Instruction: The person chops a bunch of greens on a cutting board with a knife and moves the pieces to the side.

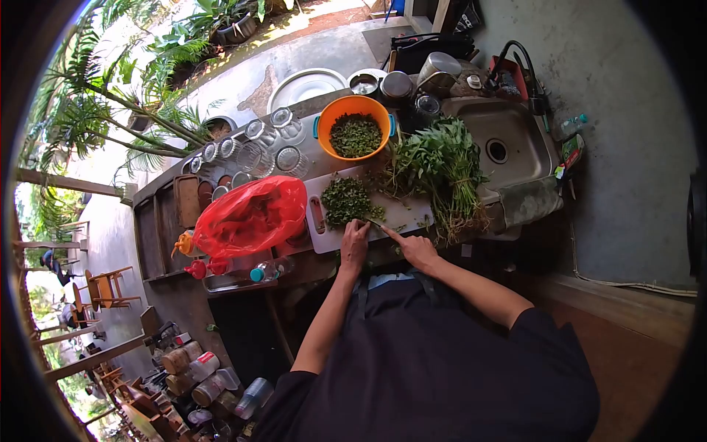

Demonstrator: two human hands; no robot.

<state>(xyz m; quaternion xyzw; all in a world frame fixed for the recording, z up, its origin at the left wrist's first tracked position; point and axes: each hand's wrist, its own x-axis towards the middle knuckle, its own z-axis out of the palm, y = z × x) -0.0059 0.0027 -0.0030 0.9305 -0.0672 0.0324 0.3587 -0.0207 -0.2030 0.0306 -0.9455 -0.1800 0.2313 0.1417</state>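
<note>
On a white cutting board [405,215] lies a heap of chopped leafy greens [346,201]. At the heap's near edge, my left hand [355,247] is closed, its fingertips pinching some of the greens. My right hand [418,251] grips a knife [376,224], index finger stretched along it; the blade is small in view and points toward my left fingers. Its handle is hidden in my palm. A large bunch of uncut greens [442,166] with stems and roots overlaps the board's right side. Beyond the board, an orange colander-like bowl [322,127] holds more cut greens.
A red plastic bag [254,214] sits left of the board, with a capped plastic bottle [271,270] in front. Several glass mugs [291,159] stand behind it. At the right is a metal sink [526,151] with a black faucet [524,55]. Metal pots [398,87] line the back.
</note>
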